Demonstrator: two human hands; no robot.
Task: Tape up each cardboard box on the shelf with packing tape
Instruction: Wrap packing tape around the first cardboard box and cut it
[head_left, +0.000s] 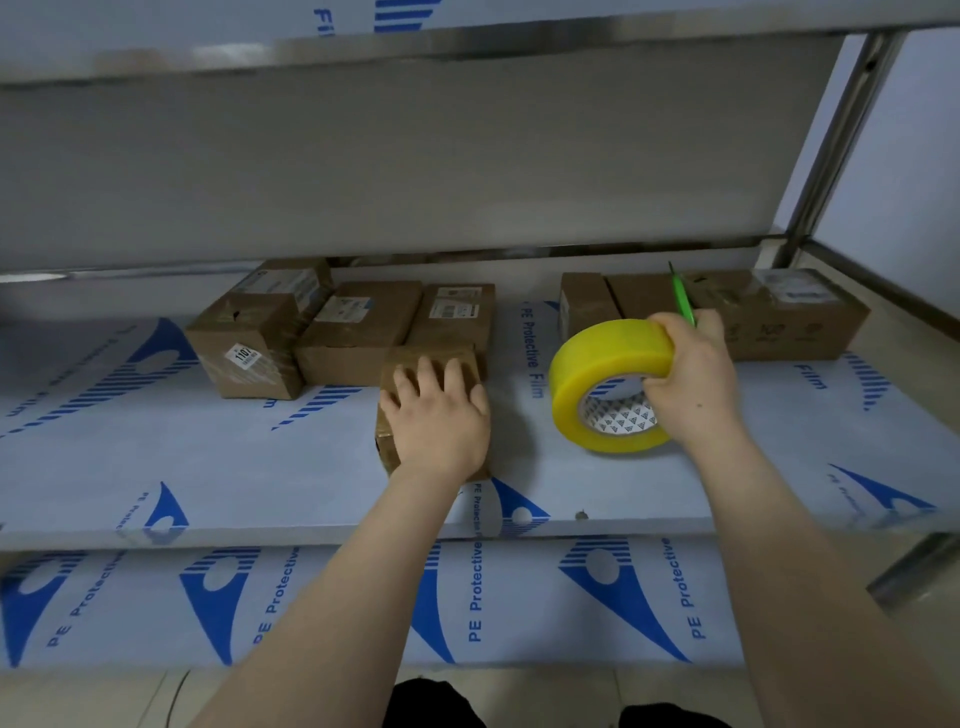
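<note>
The box (415, 358), judged light and stiff, is held down toward the shelf's (234, 467) front edge by the spread left hand (439, 418), the tape (587, 384) being gripped at its rim by the right hand (693, 379).

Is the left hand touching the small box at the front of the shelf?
Touching. The head view shows the left hand lying flat, fingers spread, on top of the small cardboard box.

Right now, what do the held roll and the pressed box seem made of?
The roll: glossy translucent yellow plastic tape on a printed white core, probably cardboard. The box: matte brown cardboard, judging by its dull, creased surface.
</note>
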